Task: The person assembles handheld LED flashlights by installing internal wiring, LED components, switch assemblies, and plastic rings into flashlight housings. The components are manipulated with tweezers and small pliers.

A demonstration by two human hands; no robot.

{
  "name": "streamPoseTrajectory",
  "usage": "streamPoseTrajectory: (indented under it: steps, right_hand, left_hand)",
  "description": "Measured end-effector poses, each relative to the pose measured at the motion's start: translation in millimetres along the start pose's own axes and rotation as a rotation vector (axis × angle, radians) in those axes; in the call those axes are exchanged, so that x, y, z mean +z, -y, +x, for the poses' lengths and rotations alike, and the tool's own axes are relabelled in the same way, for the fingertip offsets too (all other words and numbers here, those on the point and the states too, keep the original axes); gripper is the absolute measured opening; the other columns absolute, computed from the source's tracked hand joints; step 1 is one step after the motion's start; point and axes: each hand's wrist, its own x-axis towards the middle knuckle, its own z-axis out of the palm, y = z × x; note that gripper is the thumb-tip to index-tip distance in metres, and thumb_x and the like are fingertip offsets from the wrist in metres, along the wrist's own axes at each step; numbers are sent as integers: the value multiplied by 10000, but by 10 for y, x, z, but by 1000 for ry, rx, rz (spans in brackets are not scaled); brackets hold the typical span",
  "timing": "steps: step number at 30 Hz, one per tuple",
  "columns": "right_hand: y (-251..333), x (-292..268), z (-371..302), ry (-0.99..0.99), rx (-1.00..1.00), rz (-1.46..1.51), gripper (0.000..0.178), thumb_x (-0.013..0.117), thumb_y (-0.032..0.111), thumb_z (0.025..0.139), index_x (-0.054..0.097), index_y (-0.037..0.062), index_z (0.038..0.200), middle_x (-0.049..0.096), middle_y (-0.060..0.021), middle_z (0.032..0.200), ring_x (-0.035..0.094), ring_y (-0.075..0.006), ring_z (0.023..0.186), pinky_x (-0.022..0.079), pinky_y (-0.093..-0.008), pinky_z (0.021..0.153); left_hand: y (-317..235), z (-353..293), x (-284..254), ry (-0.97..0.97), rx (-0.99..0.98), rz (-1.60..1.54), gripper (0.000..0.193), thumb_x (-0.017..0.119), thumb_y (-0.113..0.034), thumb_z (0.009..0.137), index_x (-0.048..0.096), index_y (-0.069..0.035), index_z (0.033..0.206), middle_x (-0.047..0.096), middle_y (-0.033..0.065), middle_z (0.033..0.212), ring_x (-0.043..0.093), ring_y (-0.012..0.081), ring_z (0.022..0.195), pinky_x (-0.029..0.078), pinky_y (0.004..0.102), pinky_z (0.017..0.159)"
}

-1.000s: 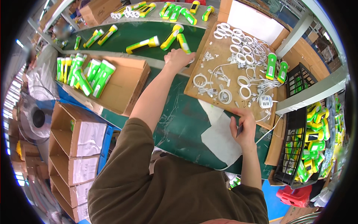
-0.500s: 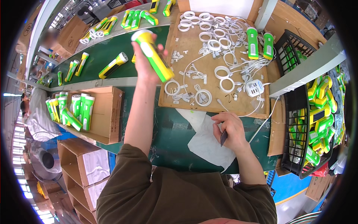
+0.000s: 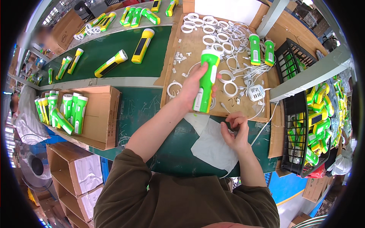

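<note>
Torch (image 3: 207,81) in green and yellow is sitting in your left hand (image 3: 193,84) near the centre of the frame, its white-rimmed head pointing to the top and its other end to the bottom. Your left fingers (image 3: 214,89) are holding it around its right side, while your thumb is lying along its left edge. Behind it, a tray (image 3: 186,45) is carrying white cables (image 3: 243,53), a hub (image 3: 256,92) and two more torches (image 3: 254,49) toward the upper right.

Your right hand (image 3: 236,133) is hanging right of centre, near the tray's lower edge and above a white sheet (image 3: 215,148) that is lying on the green desk (image 3: 175,146). Its fingers are bending toward the thumb with a narrow gap; whether they are holding anything, you cannot tell.

At left, a box (image 3: 100,125) is holding several upright torches (image 3: 79,114) and one leaning across them. On the belt (image 3: 161,41) at upper left, others are lying apart. At right, a black crate (image 3: 294,140) is standing full of torches.
</note>
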Motion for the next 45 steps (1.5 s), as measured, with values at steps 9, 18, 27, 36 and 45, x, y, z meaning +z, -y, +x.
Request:
streamPoseTrajectory:
  steps: [9,18,27,36,45]
  right_hand:
    - [-6,-32,-24,-51,142,152,181,560,-55,845,461,10,981,558,-100,826,541,-126,600,439,-237,535]
    - [430,-105,502,-41,-54,-544,101,669,77,806,620,58,892,615,-91,710,602,-275,588,466,-360,514]
    - [516,-105,368,461,-518,-575,248,643,113,639,638,159,882,558,-20,848,583,-175,734,449,-295,588]
    - [247,225,602,-147,385,-27,715,829,183,700,340,-10,1184,531,-127,967,519,-147,835,476,-277,671]
    - [53,-94,549,-18,294,-360,405,759,366,750,618,-13,771,588,-126,675,549,-263,538,461,-345,546]
  left_hand:
    - [108,-34,66,-49,-15,16,432,492,-422,941,357,-172,1267,611,92,975,581,164,641,506,326,533]
    - [230,-5,210,126,444,474,632,588,-307,904,212,-155,1390,599,127,1012,603,189,733,505,325,602]
    - [-84,-117,291,-105,44,121,314,478,-337,968,322,-184,1194,572,56,824,594,177,598,502,296,428]
    - [289,-60,218,32,196,232,608,539,-306,924,208,-140,1406,594,113,1029,605,205,725,527,355,604]
    - [148,-77,210,-53,195,361,370,441,-315,974,408,-84,1262,623,119,1021,604,161,707,530,305,570]
